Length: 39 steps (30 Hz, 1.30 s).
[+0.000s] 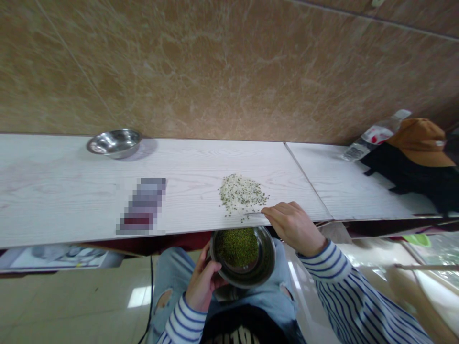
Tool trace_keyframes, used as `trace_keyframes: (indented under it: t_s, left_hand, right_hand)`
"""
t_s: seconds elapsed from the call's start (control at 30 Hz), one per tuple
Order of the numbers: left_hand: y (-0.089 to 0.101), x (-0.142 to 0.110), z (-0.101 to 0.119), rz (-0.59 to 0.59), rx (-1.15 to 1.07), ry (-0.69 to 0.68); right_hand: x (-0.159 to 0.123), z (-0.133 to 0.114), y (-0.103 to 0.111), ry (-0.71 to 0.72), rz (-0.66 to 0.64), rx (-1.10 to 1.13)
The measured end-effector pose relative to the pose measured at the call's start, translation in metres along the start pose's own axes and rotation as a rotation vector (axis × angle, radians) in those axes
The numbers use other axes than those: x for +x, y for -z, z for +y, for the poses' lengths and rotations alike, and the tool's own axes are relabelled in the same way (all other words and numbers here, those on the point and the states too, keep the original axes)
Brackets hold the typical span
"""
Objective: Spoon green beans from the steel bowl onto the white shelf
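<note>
My left hand (202, 283) grips the rim of a small steel bowl (263, 270) held over my lap, just below the table's front edge. The bowl holds green mung beans (237, 246). My right hand (292, 224) rests at the table edge with fingers pinched on a thin tool I cannot make out, its tip pointing at a pile of mixed white grains and green beans (241, 192) on the white wooden table (64, 191).
An empty steel bowl (114, 142) stands at the back left by the tiled wall. A blurred-out flat object (142, 205) lies left of the pile. At the right lie a plastic bottle (373, 136), an orange cap (419, 141) and dark cloth (412, 177).
</note>
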<state>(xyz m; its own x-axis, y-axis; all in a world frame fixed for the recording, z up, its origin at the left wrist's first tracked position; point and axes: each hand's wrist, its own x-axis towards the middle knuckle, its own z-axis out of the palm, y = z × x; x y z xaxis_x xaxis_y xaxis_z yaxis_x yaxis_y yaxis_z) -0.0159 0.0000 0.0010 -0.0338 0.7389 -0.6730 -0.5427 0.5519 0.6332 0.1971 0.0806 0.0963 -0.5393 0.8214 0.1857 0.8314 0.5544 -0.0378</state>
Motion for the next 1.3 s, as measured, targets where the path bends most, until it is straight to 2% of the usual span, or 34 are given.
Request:
trace_keyframes:
  t_s: [0.23,0.53,1.07,1.3]
  left_hand:
    - [0.001,0.000,0.001,0.004,-0.013,-0.010]
    - [0.001,0.001,0.000,-0.003,-0.014,-0.027]
    - [0.000,-0.001,0.001,-0.002,0.002,-0.024]
    - [0.002,0.002,-0.001,-0.031,0.004,-0.022]
  right_hand:
    - [-0.006,-0.001,-0.001,-0.003,0.021,-0.002]
    - [-0.018,0.012,0.003,-0.075,0.040,-0.045]
    - [-0.022,0.015,0.004,-0.086,0.044,-0.056]
    - [-0.019,0.008,0.001,-0.072,0.027,-0.036]
